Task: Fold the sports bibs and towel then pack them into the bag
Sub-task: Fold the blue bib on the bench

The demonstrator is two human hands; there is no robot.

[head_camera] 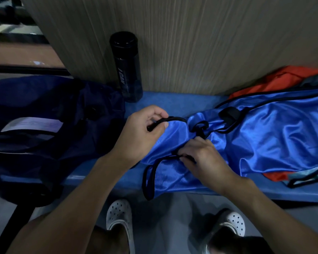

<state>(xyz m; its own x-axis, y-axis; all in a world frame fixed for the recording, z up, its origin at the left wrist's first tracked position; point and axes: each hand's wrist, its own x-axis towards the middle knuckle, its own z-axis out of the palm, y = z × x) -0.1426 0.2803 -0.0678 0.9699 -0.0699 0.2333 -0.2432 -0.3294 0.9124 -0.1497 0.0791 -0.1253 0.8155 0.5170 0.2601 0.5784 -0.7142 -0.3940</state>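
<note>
The blue bib (264, 136) lies crumpled across the right half of the blue surface (173, 101), and its near black-trimmed loop hangs over the surface's front edge towards the floor (163, 208). The left hand (141, 136) pinches a stretch of the black trim at the bib's left end, its fingers (159, 111) curled over the trim and the thumb beneath. The right hand (206, 158) lies on the bib nearer the front edge, its fingers (186, 153) bent and nipping another length of black trim.

An orange bib (275, 79) lies under the blue one, showing at the far right against the wood panel (191, 43) and again at the near right edge. The panel closes off the far side of the surface.

The dark navy bag (44, 110) fills the left end, slumping over the front edge, just beside the left hand. Between the bag and the bib a strip of bare surface runs back to the panel.

A black bottle (127, 66) stands upright against the panel, touching the bag. It bears white lettering, too blurred to read. A white label (33, 123) on the bag has printed lines, also illegible.
</note>
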